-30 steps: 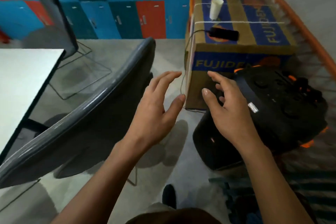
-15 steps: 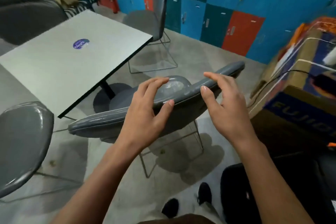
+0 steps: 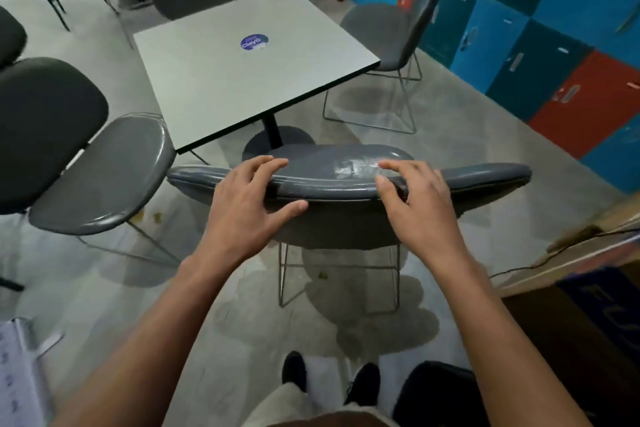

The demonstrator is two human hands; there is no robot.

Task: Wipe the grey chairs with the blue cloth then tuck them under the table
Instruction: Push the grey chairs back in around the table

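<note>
A: At centre, grey chair (image 3: pixel 346 184), back rail toward the camera, seat facing the table (image 3: pixel 249 80). Not tucked in; seat front near the table's pedestal base (image 3: pixel 277 142).

B: Hand status?

A: Left hand (image 3: pixel 242 208) over the left part of the back rail, fingers spread and draped across the top edge, thumb against the near face. Grip loose, not clenched. Right hand (image 3: pixel 419 215) at the rail's right part, fingers extended over the top, thumb near the front edge. Firm contact there hard to confirm. Both hands apart, holding nothing else.

B: Hidden or cut off?

A: Blue cloth not visible anywhere. Chair seat mostly masked by its own back; glare patch on the seat. Second chair (image 3: pixel 104 177) at left, backrest cropped by the frame edge. Third chair (image 3: pixel 391 35) beyond the table's right corner, top of back cut off. Cardboard box (image 3: pixel 588 291) at right, lettering truncated. White object (image 3: pixel 17 374) at lower left, unidentifiable. Blue sticker (image 3: pixel 254 42) on the tabletop, text blurred.
</note>
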